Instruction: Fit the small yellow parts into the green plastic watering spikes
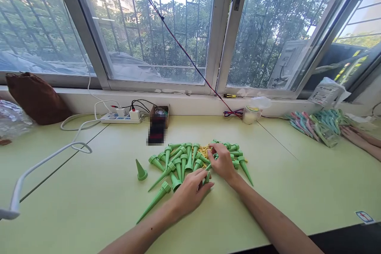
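our left hand (190,194) closes on one green spike (206,177) at the near edge of the spike pile (178,160) – our right hand (222,163) lies on the pile by the yellow bits (204,151), its grip we cannot tell.

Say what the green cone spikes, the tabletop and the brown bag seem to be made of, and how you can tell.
The green cone spikes: probably moulded plastic; uniform colour, slight sheen, identical shapes.
The tabletop: likely laminate board; smooth pale green, matt, with thin panel seams.
The brown bag: seems soft cloth or suede-like fabric; slumped, dull, no shine.
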